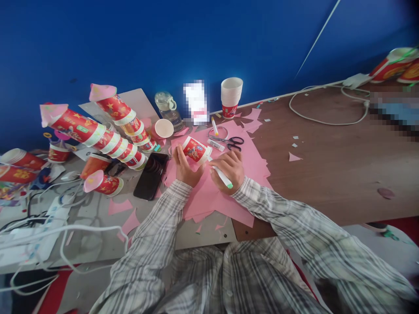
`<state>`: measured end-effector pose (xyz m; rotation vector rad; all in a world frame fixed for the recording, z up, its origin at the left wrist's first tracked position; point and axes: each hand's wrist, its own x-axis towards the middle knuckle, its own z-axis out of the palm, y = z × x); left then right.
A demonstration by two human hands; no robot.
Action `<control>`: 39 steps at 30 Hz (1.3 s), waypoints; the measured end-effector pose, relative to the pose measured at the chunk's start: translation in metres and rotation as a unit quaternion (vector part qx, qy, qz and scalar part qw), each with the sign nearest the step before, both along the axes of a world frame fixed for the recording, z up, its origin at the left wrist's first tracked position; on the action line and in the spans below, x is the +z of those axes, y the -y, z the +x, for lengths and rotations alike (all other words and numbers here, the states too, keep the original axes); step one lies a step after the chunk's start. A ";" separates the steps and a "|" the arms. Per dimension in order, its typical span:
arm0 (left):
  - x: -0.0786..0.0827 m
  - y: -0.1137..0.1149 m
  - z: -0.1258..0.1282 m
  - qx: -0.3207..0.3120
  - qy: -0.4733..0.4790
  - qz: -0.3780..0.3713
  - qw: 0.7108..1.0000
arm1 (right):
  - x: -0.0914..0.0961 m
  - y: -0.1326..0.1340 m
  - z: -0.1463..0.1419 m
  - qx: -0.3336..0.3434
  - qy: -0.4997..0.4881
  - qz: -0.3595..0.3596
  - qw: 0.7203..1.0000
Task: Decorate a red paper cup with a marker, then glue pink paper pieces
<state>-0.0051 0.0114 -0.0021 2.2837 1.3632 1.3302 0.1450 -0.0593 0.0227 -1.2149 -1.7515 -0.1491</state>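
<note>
My left hand [189, 168] grips a red paper cup [195, 149] with a printed pattern, tipped on its side above the pink paper [222, 192]. In my right hand [229, 170] is a white marker [223, 176] with a green end, its other end at the cup's rim. Just beyond my hands lie a glue stick [216, 145], black-handled scissors [234, 141] and a yellow-and-white marker [214, 125]. A black phone [151, 175] rests left of my left wrist.
Towers of red cups with pink cone tops [81, 126] lean at the left. Behind stand a water bottle [168, 109], an upright white cup [164, 128] and a cup stack [231, 98]. White cables and a power strip [39, 237] lie at the left edge; paper scraps [294, 157] dot the brown table.
</note>
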 end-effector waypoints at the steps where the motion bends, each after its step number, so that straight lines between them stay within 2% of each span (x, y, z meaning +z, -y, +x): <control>1: 0.000 0.000 0.000 -0.003 -0.011 0.018 1.000 | -0.001 0.000 -0.001 0.016 0.001 0.004 1.000; 4: -0.001 0.002 0.000 -0.002 -0.046 0.048 0.998 | -0.004 0.001 -0.005 0.060 0.018 0.009 0.998; 11: 0.005 0.010 0.004 -0.030 -0.078 0.009 0.996 | -0.009 0.000 -0.007 0.079 0.027 -0.010 0.997; 25: 0.004 0.011 0.003 -0.031 -0.076 0.021 0.996 | -0.008 0.000 -0.006 0.067 0.021 -0.019 0.997; 30: 0.008 0.008 0.001 -0.016 -0.075 0.047 0.996 | -0.005 0.001 -0.004 0.038 0.018 -0.032 0.999; 39: 0.009 0.003 -0.002 -0.006 -0.041 0.032 0.999 | 0.000 -0.001 0.000 0.006 -0.014 -0.034 0.999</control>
